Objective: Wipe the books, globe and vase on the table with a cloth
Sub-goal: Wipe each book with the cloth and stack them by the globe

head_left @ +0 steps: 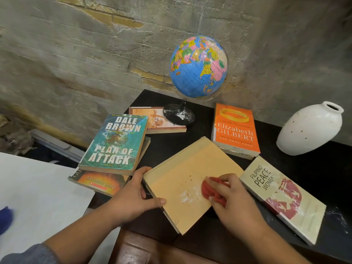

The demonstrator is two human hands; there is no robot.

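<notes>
A plain tan book (pixel 182 174) lies tilted near the front of the black table (pixel 200 130), with white dust and specks on its cover. My left hand (pixel 133 195) grips its left edge, thumb on top. My right hand (pixel 236 201) presses a bunched red cloth (pixel 208 189) onto the cover's right side. Around it lie a teal Dale Brown book (pixel 114 143) stacked on an orange Kathryn Lasky book (pixel 99 182), an orange Elizabeth Gilbert book (pixel 235 128), a Filipino Peace Women book (pixel 283 197), and a small pale book (pixel 152 121). The globe (pixel 198 67) stands behind; its dusty black base (pixel 179 115) overlaps that pale book. A white vase (pixel 308 128) stands at right.
A rough brick wall (pixel 95 54) rises right behind the table. A white surface (pixel 38 187) sits to the left with a blue object (pixel 5 218) on it. White dust marks the table's right front (pixel 337 216). A brown wooden surface (pixel 137 246) lies below the table edge.
</notes>
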